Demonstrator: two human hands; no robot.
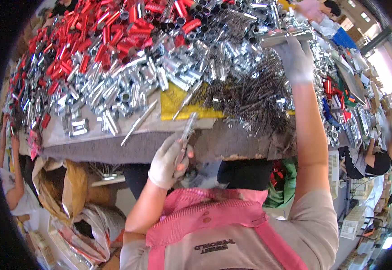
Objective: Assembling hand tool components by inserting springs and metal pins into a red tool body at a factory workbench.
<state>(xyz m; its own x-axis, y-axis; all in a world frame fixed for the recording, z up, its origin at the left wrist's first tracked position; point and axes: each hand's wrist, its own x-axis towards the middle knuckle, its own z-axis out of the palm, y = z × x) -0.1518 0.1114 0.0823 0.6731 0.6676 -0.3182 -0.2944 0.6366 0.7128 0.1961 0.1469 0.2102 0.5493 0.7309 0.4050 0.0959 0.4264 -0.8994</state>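
Note:
My left hand (169, 163), in a white glove with some fingertips bare, is closed around a slender silvery metal piece (189, 127) in front of the table's near edge. Its exact kind is unclear. Stretched far out to the right, my gloved right hand (298, 60) has its fingers over a broad silvery metal tube (275, 40) lying crosswise above the heap. A pile of dark coil springs (257, 96) lies just left of my right forearm. Two thin metal rods (139, 122) (187, 100) rest near the front, one on a yellow cloth (171, 105).
Red tubes (103, 49) are heaped at the far left, with shiny metal sleeves (137, 87) before them. Open sacks (72, 189) stand below on the left; a green bag (286, 184) hangs below on the right. Other people (374, 157) are at both sides.

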